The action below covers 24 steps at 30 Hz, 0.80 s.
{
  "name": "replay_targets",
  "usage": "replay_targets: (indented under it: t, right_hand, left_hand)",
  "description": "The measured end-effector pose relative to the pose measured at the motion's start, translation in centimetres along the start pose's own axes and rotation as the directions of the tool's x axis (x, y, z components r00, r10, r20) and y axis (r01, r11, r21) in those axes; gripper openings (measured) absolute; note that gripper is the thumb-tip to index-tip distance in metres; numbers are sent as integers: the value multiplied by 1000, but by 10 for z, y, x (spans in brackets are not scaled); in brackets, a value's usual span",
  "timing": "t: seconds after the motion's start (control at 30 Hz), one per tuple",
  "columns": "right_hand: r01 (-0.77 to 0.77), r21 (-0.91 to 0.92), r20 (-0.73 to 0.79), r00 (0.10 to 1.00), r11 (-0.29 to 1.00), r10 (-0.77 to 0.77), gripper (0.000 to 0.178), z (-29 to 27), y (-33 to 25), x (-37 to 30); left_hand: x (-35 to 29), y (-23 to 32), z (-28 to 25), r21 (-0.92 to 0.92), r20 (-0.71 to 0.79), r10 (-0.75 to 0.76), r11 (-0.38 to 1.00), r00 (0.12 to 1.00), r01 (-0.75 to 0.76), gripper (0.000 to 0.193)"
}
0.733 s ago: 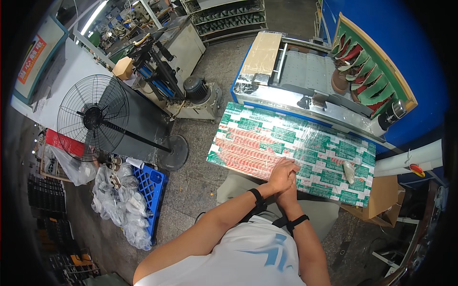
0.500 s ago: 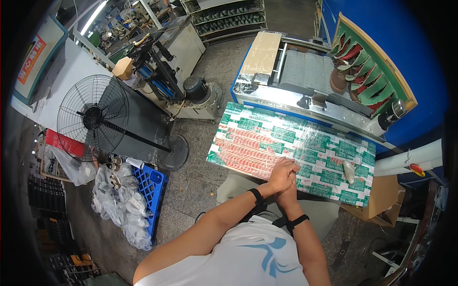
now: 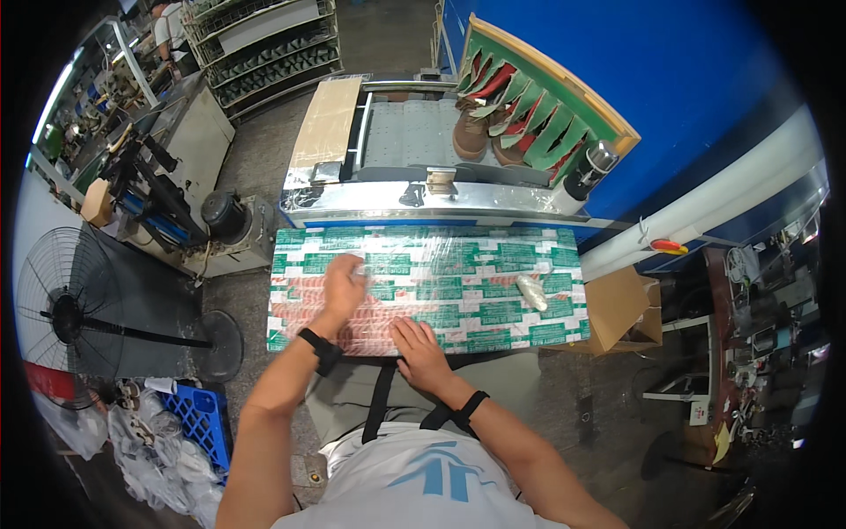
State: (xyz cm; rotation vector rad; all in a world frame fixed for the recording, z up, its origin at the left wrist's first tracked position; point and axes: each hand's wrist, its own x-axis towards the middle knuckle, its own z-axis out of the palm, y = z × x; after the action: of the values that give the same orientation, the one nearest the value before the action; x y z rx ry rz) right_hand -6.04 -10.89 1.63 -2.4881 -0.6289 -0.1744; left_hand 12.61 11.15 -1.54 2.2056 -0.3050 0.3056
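Observation:
A board (image 3: 476,310) covered in green, white and red stickers under clear film lies in front of me. My left hand (image 3: 342,289) is over its left part, fingers bent and smeared by motion, so I cannot tell whether they hold anything. Flat on the board's near edge rests my right hand (image 3: 423,354), fingers stretched out and holding nothing. A crumpled, whitish film-like lump (image 3: 531,291) lies toward the right of the board. Beyond it, brown shoes (image 3: 471,137) sit on the grey conveyor bed (image 3: 407,132), partly under hanging green and red flaps (image 3: 529,116).
A metal ledge (image 3: 370,199) borders the board's far side, with a black-and-silver bottle (image 3: 590,169) at its right end. A cardboard box (image 3: 621,309) stands to the right. On the left are a black fan (image 3: 66,309) and a blue plastic crate (image 3: 201,421) beside bagged items (image 3: 154,454).
My hands, together before, are now apart on the board: the left farther forward, the right flat at the near edge. My view has swung right, so the scene sits farther left.

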Motion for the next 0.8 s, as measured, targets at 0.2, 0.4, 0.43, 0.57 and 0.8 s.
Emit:
replay_targets:
  t: [0.2,0.4,0.43,0.57,0.8]
  right_hand:
    - [-126,257,-13,991,958,134,57,-29,52,31]
    - [-270,377,-298,870,886,392,34,-134,153,135]
    - [-289,417,-305,848,861,433,33,-146,177,155]
    - [-274,493,-370,793,826,484,35,-183,253,238]
    - [-606,378,-136,712,700,689,81,-171,361,368]
  left_hand:
    - [62,-65,-38,415,-156,41,909,987,28,46]
    - [37,-67,-19,468,-89,12,883,996,31,59]
    - [38,-64,-20,470,-90,0,881,996,43,59]
    - [39,-51,-28,473,-71,-63,877,995,90,60]
    - [44,-37,-34,492,-41,-118,862,992,122,62]
